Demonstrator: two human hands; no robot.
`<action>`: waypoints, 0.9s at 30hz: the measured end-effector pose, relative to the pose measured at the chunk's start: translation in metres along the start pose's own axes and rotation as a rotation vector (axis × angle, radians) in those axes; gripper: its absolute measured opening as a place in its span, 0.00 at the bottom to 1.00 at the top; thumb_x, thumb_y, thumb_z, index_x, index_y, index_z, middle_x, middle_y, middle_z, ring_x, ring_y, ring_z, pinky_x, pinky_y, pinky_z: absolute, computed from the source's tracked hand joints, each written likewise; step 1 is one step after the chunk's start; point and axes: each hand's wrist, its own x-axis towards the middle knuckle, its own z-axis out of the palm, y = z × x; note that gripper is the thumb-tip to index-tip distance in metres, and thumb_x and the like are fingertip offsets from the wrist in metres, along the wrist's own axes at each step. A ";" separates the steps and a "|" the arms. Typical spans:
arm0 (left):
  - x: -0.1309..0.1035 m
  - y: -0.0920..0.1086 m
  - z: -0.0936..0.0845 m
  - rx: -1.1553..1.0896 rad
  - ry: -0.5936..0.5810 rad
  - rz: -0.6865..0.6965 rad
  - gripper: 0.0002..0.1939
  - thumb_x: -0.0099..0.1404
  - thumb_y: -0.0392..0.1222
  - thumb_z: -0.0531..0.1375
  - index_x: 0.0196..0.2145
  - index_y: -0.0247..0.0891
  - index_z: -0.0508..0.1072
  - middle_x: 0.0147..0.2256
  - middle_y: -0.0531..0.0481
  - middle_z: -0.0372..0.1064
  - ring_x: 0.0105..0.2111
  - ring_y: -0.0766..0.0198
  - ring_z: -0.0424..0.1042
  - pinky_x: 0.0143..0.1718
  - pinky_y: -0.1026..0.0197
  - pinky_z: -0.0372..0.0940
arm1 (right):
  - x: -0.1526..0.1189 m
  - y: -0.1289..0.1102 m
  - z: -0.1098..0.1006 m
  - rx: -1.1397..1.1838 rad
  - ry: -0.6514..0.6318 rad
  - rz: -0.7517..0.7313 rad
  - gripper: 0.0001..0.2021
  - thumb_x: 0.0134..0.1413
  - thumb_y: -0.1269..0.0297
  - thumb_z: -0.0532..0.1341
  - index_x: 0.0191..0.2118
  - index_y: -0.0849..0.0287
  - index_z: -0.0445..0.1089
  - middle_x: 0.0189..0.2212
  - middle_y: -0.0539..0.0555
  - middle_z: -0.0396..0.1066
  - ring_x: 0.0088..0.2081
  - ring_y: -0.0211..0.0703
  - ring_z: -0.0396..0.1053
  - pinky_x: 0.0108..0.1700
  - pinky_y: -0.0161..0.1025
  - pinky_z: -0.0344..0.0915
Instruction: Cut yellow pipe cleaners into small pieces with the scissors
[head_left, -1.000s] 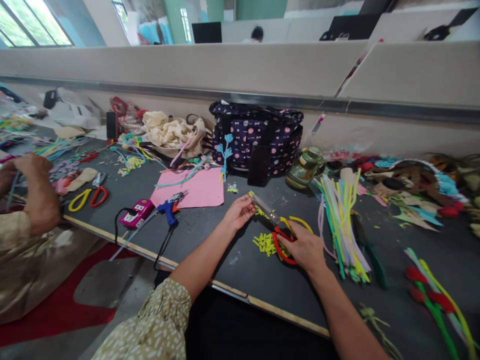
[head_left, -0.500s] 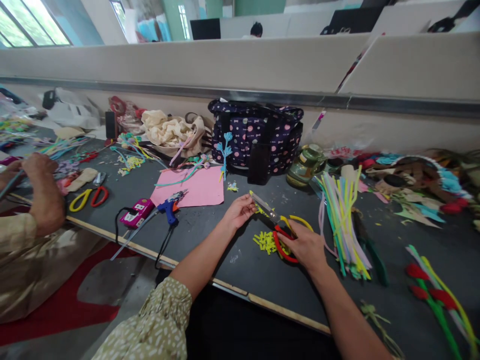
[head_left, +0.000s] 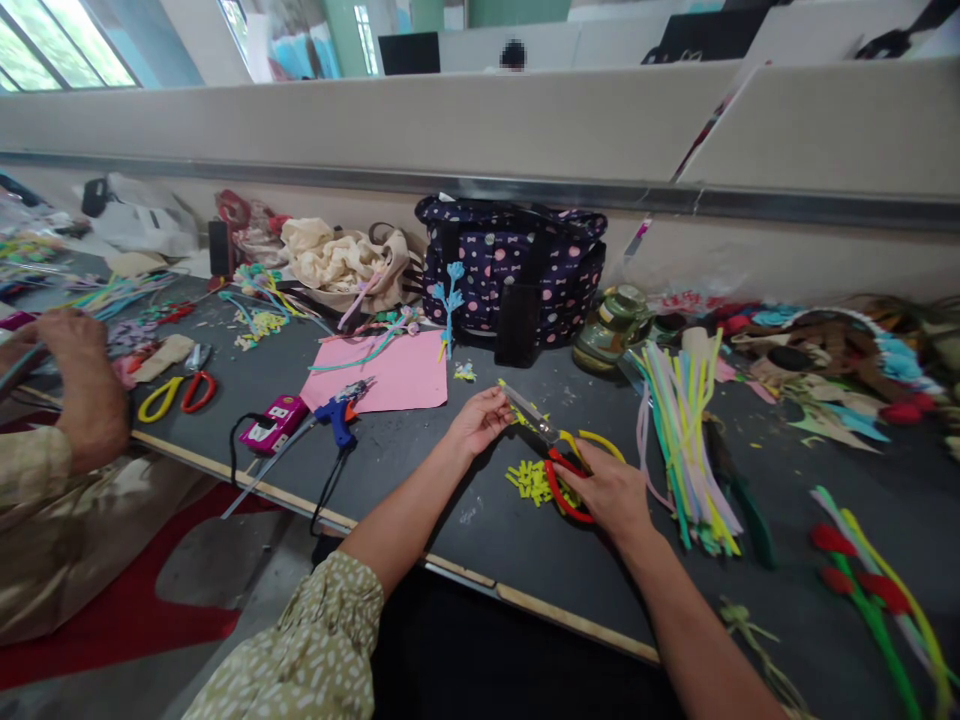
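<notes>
My left hand (head_left: 481, 418) is closed in a pinch at the tip of the scissors, with a small yellow bit of pipe cleaner showing at the fingertips. The scissors (head_left: 537, 413), with one red and one yellow handle, are gripped in my right hand (head_left: 611, 488). Their blades point up and left towards my left fingers. Short cut yellow pipe cleaner pieces (head_left: 529, 482) lie in a small heap below the blades, partly covered by the red handle. To the right of my right hand lies a bundle of long pastel pipe cleaners (head_left: 686, 450).
A blue glue gun (head_left: 339, 418) and a pink sheet (head_left: 412, 385) lie to the left. A dotted navy bag (head_left: 517, 240) and a green jar (head_left: 613, 330) stand behind. Red-tipped green stems (head_left: 862, 590) are at right. A co-worker's hand (head_left: 82, 350) works at far left.
</notes>
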 end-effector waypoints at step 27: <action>0.001 0.003 0.000 0.299 0.143 0.218 0.12 0.43 0.37 0.69 0.25 0.33 0.71 0.21 0.53 0.66 0.19 0.74 0.61 0.25 0.66 0.60 | 0.001 0.002 -0.003 -0.132 0.001 -0.023 0.24 0.57 0.45 0.54 0.49 0.58 0.70 0.38 0.55 0.76 0.38 0.43 0.72 0.35 0.36 0.62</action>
